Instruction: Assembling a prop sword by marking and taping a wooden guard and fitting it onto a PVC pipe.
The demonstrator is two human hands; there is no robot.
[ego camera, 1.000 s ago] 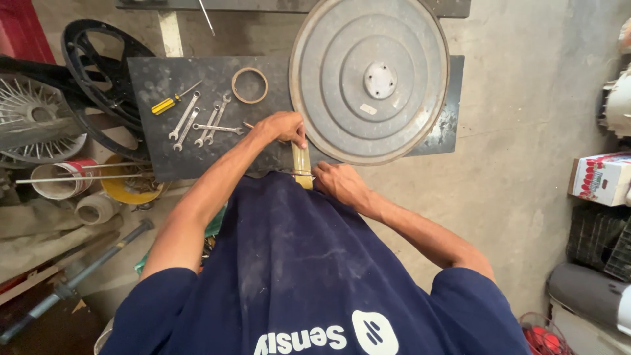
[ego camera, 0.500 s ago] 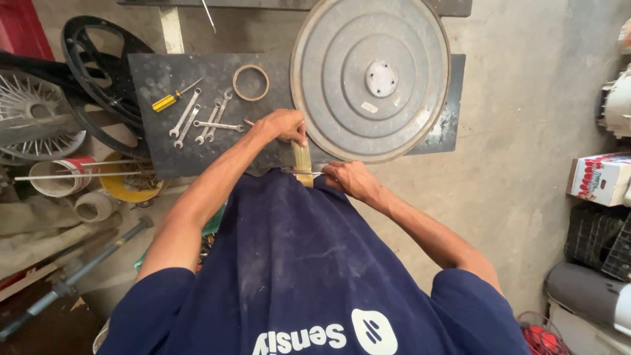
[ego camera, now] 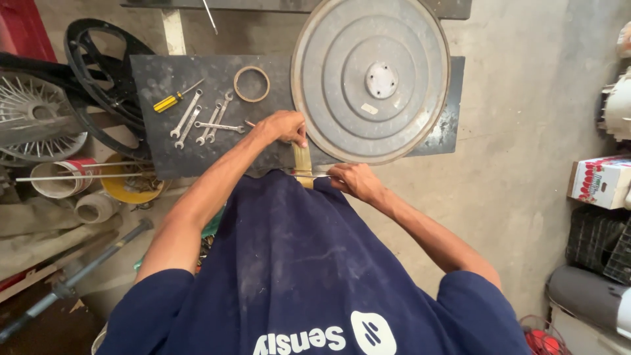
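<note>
Since earlier, right hand (ego camera: 355,181) dropped toward six o'clock, apparently pinching thin metal rod (ego camera: 309,175); left hand (ego camera: 284,127) grips yellowish strip (ego camera: 302,161) at disc (ego camera: 371,79) edge.

Packages/labels in view:
- Cardboard box (ego camera: 599,181), far right on the floor stack: white, with a red fruit print along its left side and a brown flap on top. It rests on a dark crate (ego camera: 603,244).
- Small pale sticker (ego camera: 369,109) on the grey round disc (ego camera: 371,79), just below its hub; too small to read.
- White print on the back of the navy shirt (ego camera: 328,338), bottom centre.

No screens or signs.
</note>
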